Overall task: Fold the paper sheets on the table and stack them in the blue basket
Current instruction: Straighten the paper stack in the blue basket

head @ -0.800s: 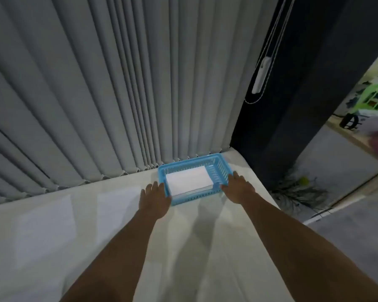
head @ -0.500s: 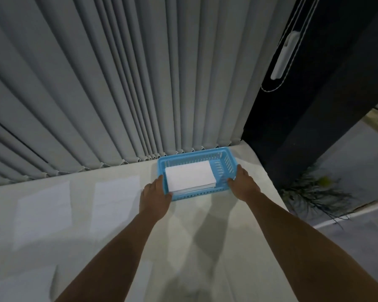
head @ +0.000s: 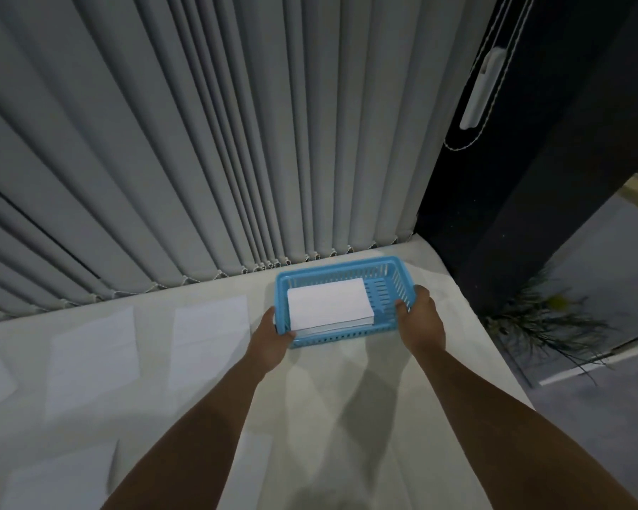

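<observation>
A blue slotted basket point(head: 396, 272) stands at the far right of the white table, near the blinds. Inside it lies a stack of folded white paper point(head: 328, 303), pushed to its left side. My left hand point(head: 269, 338) grips the basket's near left corner, thumb over the rim. My right hand point(head: 420, 320) grips the right end, fingers curled over the rim. Unfolded paper sheets lie flat on the table to the left: one sheet point(head: 210, 331) beside my left hand, another sheet point(head: 93, 357) further left, and a third sheet point(head: 59, 476) near the front edge.
Grey vertical blinds point(head: 199, 141) hang right behind the table's far edge. The table's right edge point(head: 472, 318) drops off to a dark wall and floor, where a dark plant point(head: 542, 322) lies. A blind cord with a white handle point(head: 481, 93) hangs at the upper right.
Both hands have closed onto the basket's ends, fingers now curled over the rim. The view has shifted left, showing more paper sheets on the table.
</observation>
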